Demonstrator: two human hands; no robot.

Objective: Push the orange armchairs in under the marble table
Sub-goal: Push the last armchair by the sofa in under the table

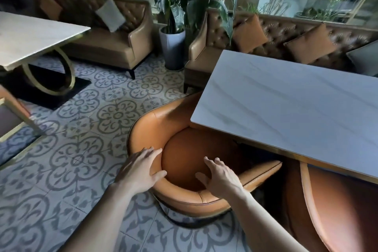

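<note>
Resting my left grip and right grip flat and unclenched on the orange armchair, half under the marble desk, I risk jamming its arm against the neighbouring armchair.

Café or restaurant seating area, indicated by two rectangular white marble-top tables, tufted brown leather sofas with orange cushions, patterned grey-and-white floor tiles, and a large potted plant
</note>
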